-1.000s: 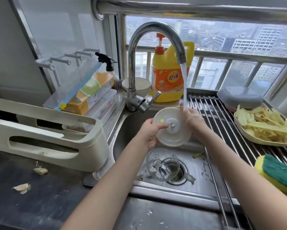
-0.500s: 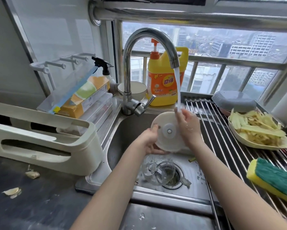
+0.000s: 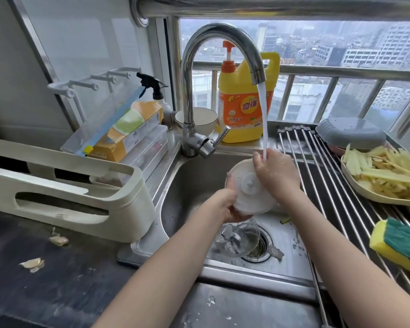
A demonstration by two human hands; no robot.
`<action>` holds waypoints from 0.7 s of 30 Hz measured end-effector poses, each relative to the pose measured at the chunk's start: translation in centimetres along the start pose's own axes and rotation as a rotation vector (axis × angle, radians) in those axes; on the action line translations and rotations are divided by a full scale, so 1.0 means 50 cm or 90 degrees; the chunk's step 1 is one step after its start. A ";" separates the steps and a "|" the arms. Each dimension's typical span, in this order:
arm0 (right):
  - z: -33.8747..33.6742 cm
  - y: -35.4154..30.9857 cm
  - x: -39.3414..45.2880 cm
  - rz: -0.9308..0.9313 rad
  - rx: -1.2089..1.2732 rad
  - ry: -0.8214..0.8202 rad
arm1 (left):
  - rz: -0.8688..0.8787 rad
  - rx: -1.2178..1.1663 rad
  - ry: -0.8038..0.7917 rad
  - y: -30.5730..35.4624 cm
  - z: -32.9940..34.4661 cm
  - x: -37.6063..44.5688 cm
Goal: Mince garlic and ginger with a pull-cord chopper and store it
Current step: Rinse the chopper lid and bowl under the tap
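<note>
In the head view, the step in hand looks like washing up the chopper: the white round chopper lid (image 3: 248, 192) is held tilted over the middle of the sink (image 3: 187, 185), just under the stream of water (image 3: 263, 119) running from the tap (image 3: 213, 41). The left hand (image 3: 227, 204) cups and grips the lid from its lower left edge, fingers curled round the rim. The right hand (image 3: 274, 176) lies over the lid's upper right side, with the water striking it near the thumb; it seems to be rubbing or holding the rim, but how its fingers close behind the lid I cannot tell for sure. Below, the clear chopper bowl (image 3: 237, 237) lies on its side on the sink floor, beside the drain (image 3: 258, 247); something pale shows inside it, perhaps the blade. On the drying rack (image 3: 317, 185) over the sink's right edge stand a plate of ginger strips (image 3: 388, 176) and a sponge (image 3: 400, 242) near the front right corner. Garlic skins (image 3: 33, 262) lie on the dark desk (image 3: 57, 292) at the left. Judging from this, the next move calls for turning the lid so the water reaches all of it without soaking the cord housing too long, then setting it on the rack and lifting the bowl to rinse.
</note>
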State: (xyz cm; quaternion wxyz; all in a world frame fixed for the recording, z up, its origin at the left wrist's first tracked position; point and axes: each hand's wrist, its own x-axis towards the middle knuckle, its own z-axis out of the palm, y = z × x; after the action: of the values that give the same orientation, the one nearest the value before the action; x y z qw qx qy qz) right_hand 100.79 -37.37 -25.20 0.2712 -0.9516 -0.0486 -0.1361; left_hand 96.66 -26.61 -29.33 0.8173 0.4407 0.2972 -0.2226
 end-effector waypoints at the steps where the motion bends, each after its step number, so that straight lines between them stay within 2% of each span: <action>1: 0.001 0.003 0.003 0.011 -0.017 -0.042 | 0.036 0.054 0.020 0.002 -0.001 0.001; 4: 0.008 0.011 0.002 0.027 -0.023 -0.135 | 0.288 0.315 0.191 0.007 -0.023 0.016; 6: 0.009 0.008 -0.004 0.028 0.014 -0.182 | 0.390 0.362 0.212 0.013 -0.032 0.018; 8: 0.008 0.006 -0.005 0.042 0.027 -0.206 | 0.425 0.328 0.212 0.015 -0.033 0.014; 9: 0.009 0.002 -0.008 0.067 0.082 -0.173 | 0.423 0.293 0.202 0.016 -0.030 0.010; 10: 0.011 0.003 -0.008 0.053 0.048 -0.160 | 0.422 0.249 0.191 0.019 -0.029 0.008; 12: 0.011 0.008 -0.006 0.045 0.089 -0.083 | 0.386 0.137 0.158 0.021 -0.026 0.006; 15: 0.005 0.005 -0.003 0.026 0.114 0.027 | 0.206 -0.003 0.011 0.020 -0.015 -0.014; 16: 0.006 0.005 -0.002 0.023 0.133 0.025 | 0.145 -0.017 -0.032 0.017 -0.010 -0.021; 18: 0.007 0.005 -0.001 0.015 0.167 0.013 | 0.091 -0.080 -0.082 0.010 -0.007 -0.025; 21: 0.008 -0.003 0.000 -0.002 0.223 -0.012 | 0.142 -0.157 -0.068 0.021 -0.012 -0.020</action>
State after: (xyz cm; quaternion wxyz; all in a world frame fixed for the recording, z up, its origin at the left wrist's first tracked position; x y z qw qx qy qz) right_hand 100.87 -37.04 -25.43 0.4320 -0.8910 -0.0757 -0.1171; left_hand 96.42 -25.44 -28.31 0.8993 0.3551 0.2278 -0.1152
